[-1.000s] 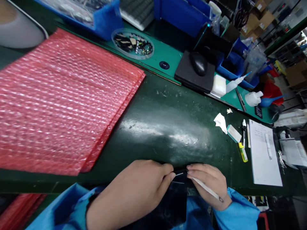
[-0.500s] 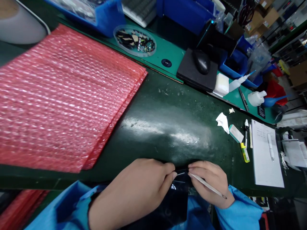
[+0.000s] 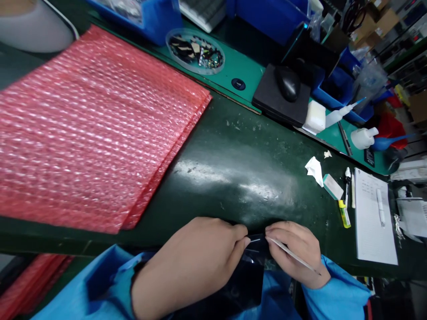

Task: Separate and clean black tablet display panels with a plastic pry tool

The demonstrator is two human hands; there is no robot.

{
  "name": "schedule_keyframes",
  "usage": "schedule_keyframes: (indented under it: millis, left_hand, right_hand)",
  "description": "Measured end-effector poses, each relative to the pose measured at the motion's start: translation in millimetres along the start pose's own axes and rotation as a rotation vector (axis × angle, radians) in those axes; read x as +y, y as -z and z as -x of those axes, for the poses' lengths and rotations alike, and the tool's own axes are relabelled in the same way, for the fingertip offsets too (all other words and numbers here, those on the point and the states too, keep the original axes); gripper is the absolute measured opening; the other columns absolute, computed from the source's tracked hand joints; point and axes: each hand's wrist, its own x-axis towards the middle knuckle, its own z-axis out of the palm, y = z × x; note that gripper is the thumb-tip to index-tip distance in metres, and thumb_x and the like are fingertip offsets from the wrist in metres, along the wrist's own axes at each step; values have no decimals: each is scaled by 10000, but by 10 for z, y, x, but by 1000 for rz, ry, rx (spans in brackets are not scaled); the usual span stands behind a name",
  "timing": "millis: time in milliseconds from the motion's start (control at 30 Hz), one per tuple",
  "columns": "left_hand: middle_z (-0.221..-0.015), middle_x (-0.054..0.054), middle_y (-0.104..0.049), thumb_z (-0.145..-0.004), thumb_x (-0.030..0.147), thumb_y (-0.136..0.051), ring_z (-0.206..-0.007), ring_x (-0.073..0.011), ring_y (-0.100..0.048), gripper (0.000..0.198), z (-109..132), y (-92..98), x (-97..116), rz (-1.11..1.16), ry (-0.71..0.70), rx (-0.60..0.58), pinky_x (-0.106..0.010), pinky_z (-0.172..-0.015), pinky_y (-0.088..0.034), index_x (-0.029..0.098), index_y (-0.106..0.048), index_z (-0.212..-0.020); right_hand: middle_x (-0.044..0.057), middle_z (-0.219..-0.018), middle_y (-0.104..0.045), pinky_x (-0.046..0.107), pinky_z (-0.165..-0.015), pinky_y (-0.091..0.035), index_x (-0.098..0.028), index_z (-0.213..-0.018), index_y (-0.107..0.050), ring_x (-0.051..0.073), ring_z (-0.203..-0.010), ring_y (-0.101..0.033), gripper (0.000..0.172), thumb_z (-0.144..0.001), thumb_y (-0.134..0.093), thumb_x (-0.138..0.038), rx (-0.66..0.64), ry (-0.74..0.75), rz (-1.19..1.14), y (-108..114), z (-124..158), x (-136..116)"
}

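Observation:
At the bench's front edge, a dark glossy flat panel (image 3: 245, 284) lies low between my hands, its lower part over my lap. My left hand (image 3: 203, 258) is closed, thumb and forefinger pinching the panel's upper edge. My right hand (image 3: 295, 251) is closed around a thin pale stick-like tool (image 3: 296, 257), which slants back across the palm; the fingertips are beside the panel's upper right corner. Thin bright lines show on the panel between the two hands. The tool's working tip is hidden by the fingers.
Red bubble-wrap sheets (image 3: 110, 133) cover the left of the green bench. Along the back stand a round dish of small parts (image 3: 196, 51), a black mouse (image 3: 287, 83) and a white bottle (image 3: 363, 138). On the right lie an eraser-like block (image 3: 332, 186) and a written sheet (image 3: 372, 222).
The view has shifted a little, so the bench and its things sit slightly further right. Both hands keep nearly the same grip; the pale tool has tilted slightly.

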Motion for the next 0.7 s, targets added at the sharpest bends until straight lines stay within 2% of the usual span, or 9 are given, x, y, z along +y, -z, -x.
schedule_keyframes:
  millis: [167,267,533,700]
  left_hand:
    - [-746,-63,-876,-1172,371,-575,-680,-376,-836,361,6,-2,-1,-21,-24,26,-457,-625,-453,334,-779,-877]
    - [-749,-66,-877,-1196,375,-546,-686,-382,-851,392,9,10,18,-48,-30,23,-457,-621,-426,323,-773,-880]
    - [-850,-82,-924,-1223,380,-497,-800,-408,-901,378,-18,76,74,-142,10,-100,-459,-647,-453,324,-767,-965]
    - [-996,-97,-964,-1240,385,-455,-948,-447,-939,373,-44,121,84,-151,85,-213,-503,-727,-487,338,-742,-1007]
  right_hand:
    - [60,-1022,-994,341,-725,-849,-298,-1222,-846,272,-785,-971,329,-1028,-749,-50,-17,0,-3,10,-15,14]
    - [60,-1022,-993,338,-740,-850,-289,-1222,-853,270,-794,-973,325,-1028,-753,-48,-28,5,-6,16,-28,15]
    - [75,-1013,-986,330,-743,-843,-257,-1187,-837,263,-785,-964,278,-1031,-748,-45,-47,18,-13,12,-62,12]
    - [81,-1011,-979,327,-743,-835,-253,-1206,-819,253,-789,-956,272,-1054,-729,-45,-49,27,-24,8,-48,20]
